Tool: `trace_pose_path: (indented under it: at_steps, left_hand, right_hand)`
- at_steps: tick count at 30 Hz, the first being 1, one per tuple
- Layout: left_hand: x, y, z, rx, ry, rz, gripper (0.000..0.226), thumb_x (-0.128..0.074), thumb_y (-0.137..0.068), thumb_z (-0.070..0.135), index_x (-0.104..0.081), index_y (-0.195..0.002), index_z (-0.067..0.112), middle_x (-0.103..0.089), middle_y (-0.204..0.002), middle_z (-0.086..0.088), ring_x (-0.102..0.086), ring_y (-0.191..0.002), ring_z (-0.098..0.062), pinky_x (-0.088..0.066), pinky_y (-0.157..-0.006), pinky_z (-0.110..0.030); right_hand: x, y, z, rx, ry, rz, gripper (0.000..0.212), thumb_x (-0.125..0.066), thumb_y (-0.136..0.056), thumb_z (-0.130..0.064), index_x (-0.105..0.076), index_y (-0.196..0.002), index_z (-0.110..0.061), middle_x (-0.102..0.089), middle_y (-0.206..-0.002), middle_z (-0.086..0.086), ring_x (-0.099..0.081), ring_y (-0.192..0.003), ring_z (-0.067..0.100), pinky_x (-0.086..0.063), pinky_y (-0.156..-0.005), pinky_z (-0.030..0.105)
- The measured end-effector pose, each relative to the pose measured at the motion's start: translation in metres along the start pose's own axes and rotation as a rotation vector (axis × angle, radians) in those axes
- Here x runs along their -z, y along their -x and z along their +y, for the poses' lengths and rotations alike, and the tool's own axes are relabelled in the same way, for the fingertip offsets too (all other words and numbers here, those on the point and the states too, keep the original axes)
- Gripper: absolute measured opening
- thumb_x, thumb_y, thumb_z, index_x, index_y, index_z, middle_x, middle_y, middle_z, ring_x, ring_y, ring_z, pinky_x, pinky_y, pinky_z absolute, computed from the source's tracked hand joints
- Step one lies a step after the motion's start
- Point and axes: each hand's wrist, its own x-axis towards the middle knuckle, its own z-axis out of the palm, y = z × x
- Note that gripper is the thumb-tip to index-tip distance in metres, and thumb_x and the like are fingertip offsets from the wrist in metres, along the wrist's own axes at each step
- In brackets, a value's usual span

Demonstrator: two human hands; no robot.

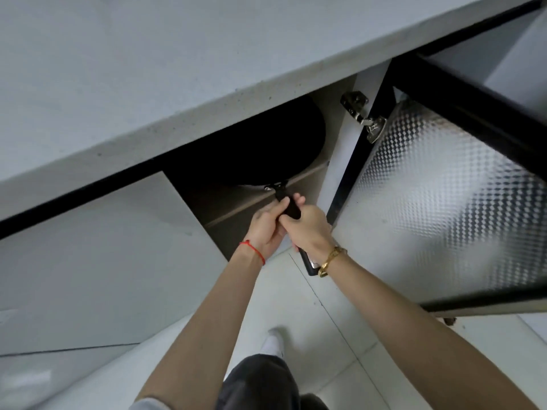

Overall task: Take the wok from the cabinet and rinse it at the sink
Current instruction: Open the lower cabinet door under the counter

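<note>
Nearest us, dark trousers (260, 383) and a white shoe (273, 341) show above the pale floor tiles (340, 335); farther off, our left hand (266, 229) and right hand (307, 229) both clasp the black handle (291, 209) of the wok (260, 149); the wok sits on a shelf inside the open cabinet (340, 161), under the grey countertop (148, 69); the cabinet door (444, 208) stands open at right.

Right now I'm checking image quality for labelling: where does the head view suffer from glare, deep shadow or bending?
Head view: glare whitens the patterned foil on the open cabinet door; the wok sits in deep shadow, its body nearly featureless; both hands, left hand and right hand, are sharp on the handle; wide-angle tilt slants the countertop edge.
</note>
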Motion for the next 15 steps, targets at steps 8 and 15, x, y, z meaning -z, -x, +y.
trace_pose_path:
  at_steps: [8, 15]
  left_hand:
    - [-0.033, 0.091, -0.015, 0.139, -0.023, 0.005, 0.033, -0.046, -0.100, 0.009, -0.055, -0.125, -0.009, -0.067, -0.112, -0.014, -0.064, -0.099, -0.023, -0.060, -0.072, -0.023]
    - [-0.050, 0.161, -0.025, 0.261, -0.042, -0.040, 0.027, -0.051, -0.098, 0.011, -0.060, -0.119, -0.003, -0.067, -0.109, -0.012, -0.060, -0.110, -0.023, -0.042, -0.109, -0.037]
  right_hand:
    - [0.029, 0.096, -0.011, -0.140, -0.038, 0.019, 0.023, -0.054, -0.085, -0.017, -0.061, -0.066, -0.006, -0.056, -0.043, 0.006, -0.051, -0.029, 0.013, -0.038, -0.032, 0.020]
    - [0.046, 0.172, -0.019, -0.229, -0.058, 0.044, 0.019, -0.055, -0.086, -0.017, -0.062, -0.070, -0.009, -0.056, -0.050, 0.001, -0.053, -0.034, 0.010, -0.042, -0.038, 0.022]
